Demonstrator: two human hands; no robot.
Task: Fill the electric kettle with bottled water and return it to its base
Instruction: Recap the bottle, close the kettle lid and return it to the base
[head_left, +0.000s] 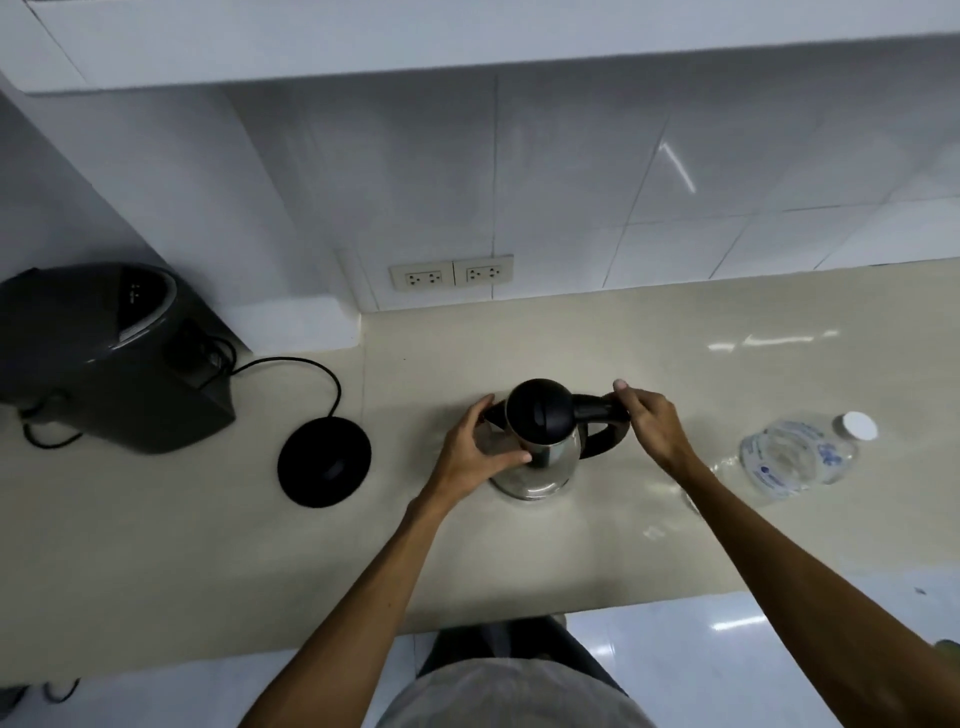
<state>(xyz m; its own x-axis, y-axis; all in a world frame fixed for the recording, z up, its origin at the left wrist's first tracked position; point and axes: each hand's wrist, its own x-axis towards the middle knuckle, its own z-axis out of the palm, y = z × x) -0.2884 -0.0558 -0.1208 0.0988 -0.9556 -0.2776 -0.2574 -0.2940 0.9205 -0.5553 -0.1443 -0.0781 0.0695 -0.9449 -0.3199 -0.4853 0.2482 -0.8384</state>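
Beige counter (519, 561) | kettle (540, 447) upright, off base (325, 460) | left hand (475, 457) cupping body | right hand (652, 423) gripping handle | bottle (795, 457) lying right

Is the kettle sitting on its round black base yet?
No. The kettle stands on the counter, and its round black base sits bare, apart on its left.

Steel kettle (540, 447), black lid shut, stands upright between its round base (325, 461) and the lying bottle (795, 457).
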